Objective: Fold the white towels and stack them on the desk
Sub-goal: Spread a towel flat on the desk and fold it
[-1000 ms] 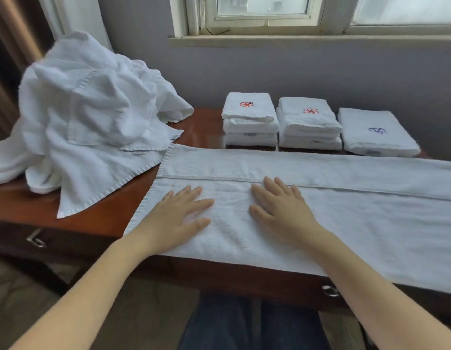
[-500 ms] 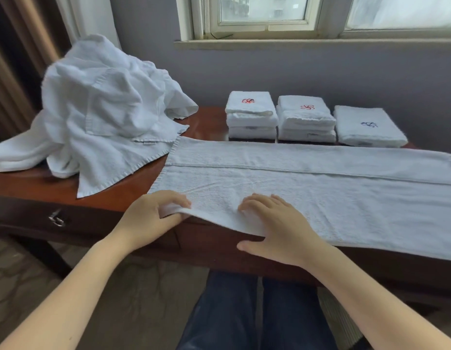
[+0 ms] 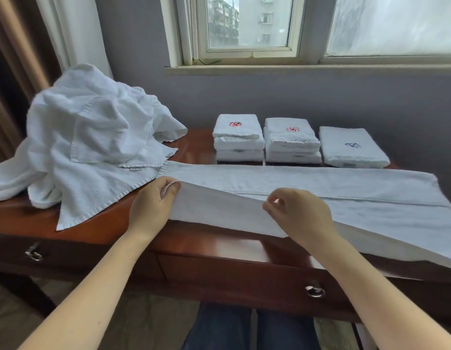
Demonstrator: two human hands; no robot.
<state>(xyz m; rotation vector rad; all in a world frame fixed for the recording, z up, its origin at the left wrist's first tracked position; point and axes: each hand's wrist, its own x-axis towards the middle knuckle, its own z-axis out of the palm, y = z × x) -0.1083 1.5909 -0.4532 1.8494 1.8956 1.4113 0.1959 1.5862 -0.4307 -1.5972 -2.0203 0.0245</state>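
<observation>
White towel (image 3: 320, 183) lies lengthwise left-to-right; both hands (image 3: 153, 205) (image 3: 299, 213) pinch its raised near edge.

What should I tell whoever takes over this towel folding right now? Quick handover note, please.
Hands: the left hand grips the near left corner of the long towel; the right hand pinches its near edge further along.
Things: the long towel lies across the desk, its near edge lifted at the left. The folded piles sit in three spots at the back. A heap of unfolded towels is on the left end.
Done: three piles folded.
Left: carry this fold over, finish the towel, stack it, then work through the heap.
</observation>
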